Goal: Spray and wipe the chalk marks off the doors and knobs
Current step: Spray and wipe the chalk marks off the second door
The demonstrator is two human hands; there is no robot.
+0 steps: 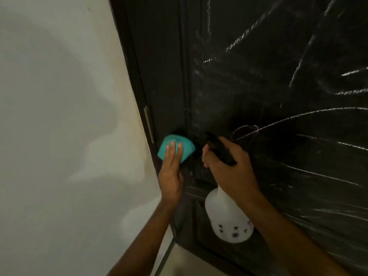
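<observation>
Nearest the camera, two bare forearms rise from the 6 o'clock edge toward the middle of the view. The right hand (229, 168), just right of centre at about 5 o'clock, has its fingers curled round the neck and black trigger head of a white spray bottle (229, 218). The bottle's body hangs below the hand, its base tilted toward the camera, with small dark printed marks near the bottom. The black nozzle points up and to the left, toward 10 o'clock, just beside the cloth.

The left hand (172, 172), just left of centre, lies with its fingers straight and close together, pressing a teal cloth (176, 147) flat against the door's left edge. Whether a knob sits under the cloth cannot be told.

Beyond the hands stands the dark door (249, 86), filling the view from 12 to 4 o'clock. White chalk marks (298, 118) loop and streak across its right half, with fainter smears nearer the hands. A metal hinge (149, 124) shows on the dark frame at the door's left edge. A pale wall (59, 116) fills the 9 o'clock side.
</observation>
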